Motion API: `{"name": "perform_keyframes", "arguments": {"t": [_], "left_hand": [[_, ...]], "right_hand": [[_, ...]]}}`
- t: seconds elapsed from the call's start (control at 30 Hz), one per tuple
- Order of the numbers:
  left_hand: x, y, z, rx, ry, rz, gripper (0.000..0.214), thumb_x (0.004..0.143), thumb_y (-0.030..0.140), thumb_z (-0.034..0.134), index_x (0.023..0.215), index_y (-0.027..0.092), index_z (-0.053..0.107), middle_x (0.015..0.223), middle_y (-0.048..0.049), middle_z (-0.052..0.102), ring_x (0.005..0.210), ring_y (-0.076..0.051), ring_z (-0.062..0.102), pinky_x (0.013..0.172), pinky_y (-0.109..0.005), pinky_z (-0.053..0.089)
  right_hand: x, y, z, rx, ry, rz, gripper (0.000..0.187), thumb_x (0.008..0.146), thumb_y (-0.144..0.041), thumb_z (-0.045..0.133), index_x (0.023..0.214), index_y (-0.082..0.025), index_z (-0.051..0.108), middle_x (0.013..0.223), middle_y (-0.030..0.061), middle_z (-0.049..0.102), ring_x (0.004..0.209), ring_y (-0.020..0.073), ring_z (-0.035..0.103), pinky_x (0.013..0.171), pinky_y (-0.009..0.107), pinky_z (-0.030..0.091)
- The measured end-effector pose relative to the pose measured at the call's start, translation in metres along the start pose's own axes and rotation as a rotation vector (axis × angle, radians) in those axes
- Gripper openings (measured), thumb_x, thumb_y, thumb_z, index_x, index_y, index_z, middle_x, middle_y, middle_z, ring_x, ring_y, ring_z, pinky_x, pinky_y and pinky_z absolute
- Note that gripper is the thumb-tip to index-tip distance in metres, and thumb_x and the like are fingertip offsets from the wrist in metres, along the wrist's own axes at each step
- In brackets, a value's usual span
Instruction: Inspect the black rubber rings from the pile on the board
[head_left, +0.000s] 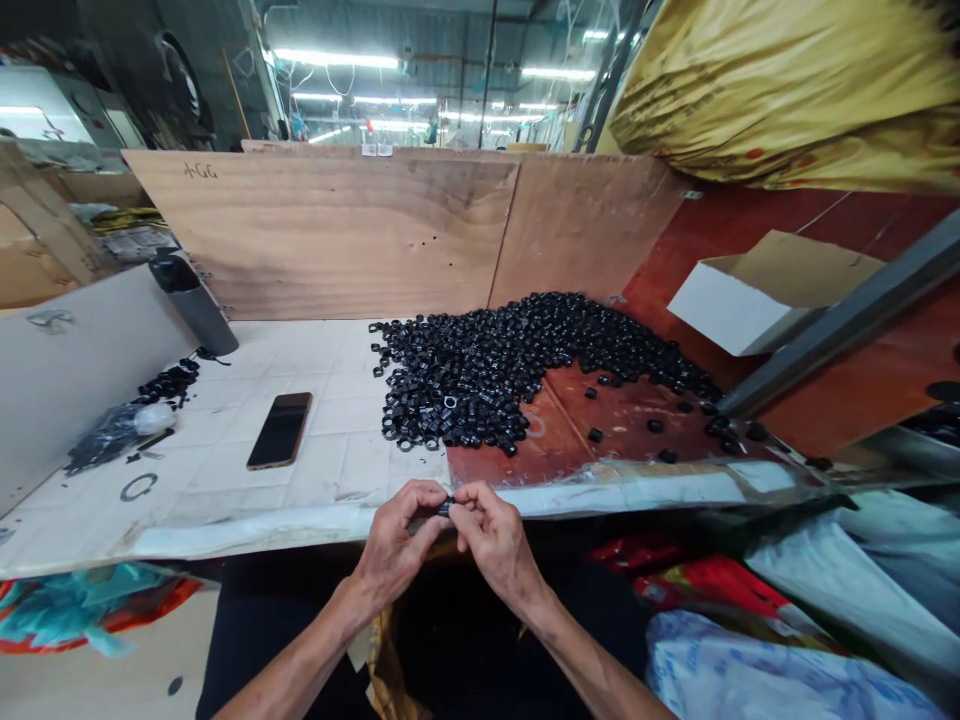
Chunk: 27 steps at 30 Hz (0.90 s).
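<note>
Just off the front edge of the bench, a small black ring-like part (446, 506) is pinched between both of my hands. The fingertips of my left hand (401, 530) close on its left side. My right hand (491, 535) grips it from the right with thumb and forefinger. Fingers cover most of the part, so its full shape is hidden. Behind the hands lies a wide heap of small black ring-like parts (480, 375), spread over the white and red bench surface.
A phone (280, 431) lies left of the heap. Farther left are a dark bottle (196, 305), a plastic bag of black pieces (105, 440) and a flat ring (139, 487). A wooden board (352, 235) closes the back. An open white box (739, 305) sits right, beside a metal bar (847, 310).
</note>
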<state>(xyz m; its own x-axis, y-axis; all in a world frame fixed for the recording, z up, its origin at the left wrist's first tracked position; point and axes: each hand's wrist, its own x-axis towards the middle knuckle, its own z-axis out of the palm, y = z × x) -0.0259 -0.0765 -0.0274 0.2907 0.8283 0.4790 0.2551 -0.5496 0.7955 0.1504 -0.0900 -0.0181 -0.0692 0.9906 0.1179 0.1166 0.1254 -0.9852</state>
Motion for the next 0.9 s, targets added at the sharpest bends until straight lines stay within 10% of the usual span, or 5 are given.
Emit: {"name": "perform_keyframes", "arguments": {"t": [0.27,0.4,0.57,0.9], "left_hand": [[-0.016,-0.008,-0.002,0.319,-0.157,0.414,0.04,0.095,0.004,0.052,0.13,0.022,0.056,0.12,-0.0135,0.07,0.103,-0.023,0.071,0.086,-0.034,0.06],[0.005,0.006,-0.028,0.325,-0.35,0.252,0.026,0.092,0.022,0.066,0.117,0.023,0.061,0.113,-0.0091,0.069,0.095,-0.022,0.071,0.083,-0.032,0.059],[0.053,-0.025,-0.048,0.688,0.052,-0.097,0.025,0.087,0.037,0.071,0.103,0.02,0.062,0.09,-0.003,0.063,0.068,-0.018,0.064,0.068,-0.032,0.054],[0.067,-0.056,-0.02,0.602,0.01,-0.015,0.018,0.085,0.022,0.069,0.103,0.022,0.065,0.089,-0.0036,0.07,0.085,-0.024,0.067,0.079,-0.035,0.053]], "right_hand": [[-0.013,-0.001,0.004,0.364,-0.111,0.531,0.036,0.081,-0.052,0.064,0.066,-0.021,0.052,0.053,-0.0049,0.048,0.039,0.0089,0.037,0.038,0.022,0.029],[0.0,0.0,-0.026,-0.191,-0.032,0.239,0.037,0.091,-0.05,0.057,0.066,-0.022,0.058,0.052,-0.0011,0.053,0.045,0.0154,0.05,0.047,0.027,0.039],[0.052,0.025,-0.076,-0.799,0.431,-0.231,0.018,0.085,-0.026,0.063,0.101,-0.018,0.064,0.098,0.0124,0.066,0.084,0.0261,0.065,0.073,0.035,0.051],[0.082,0.041,-0.047,-0.684,0.13,-0.294,0.012,0.083,-0.016,0.066,0.095,-0.019,0.07,0.091,0.0069,0.068,0.078,0.0208,0.066,0.076,0.033,0.054]]}}
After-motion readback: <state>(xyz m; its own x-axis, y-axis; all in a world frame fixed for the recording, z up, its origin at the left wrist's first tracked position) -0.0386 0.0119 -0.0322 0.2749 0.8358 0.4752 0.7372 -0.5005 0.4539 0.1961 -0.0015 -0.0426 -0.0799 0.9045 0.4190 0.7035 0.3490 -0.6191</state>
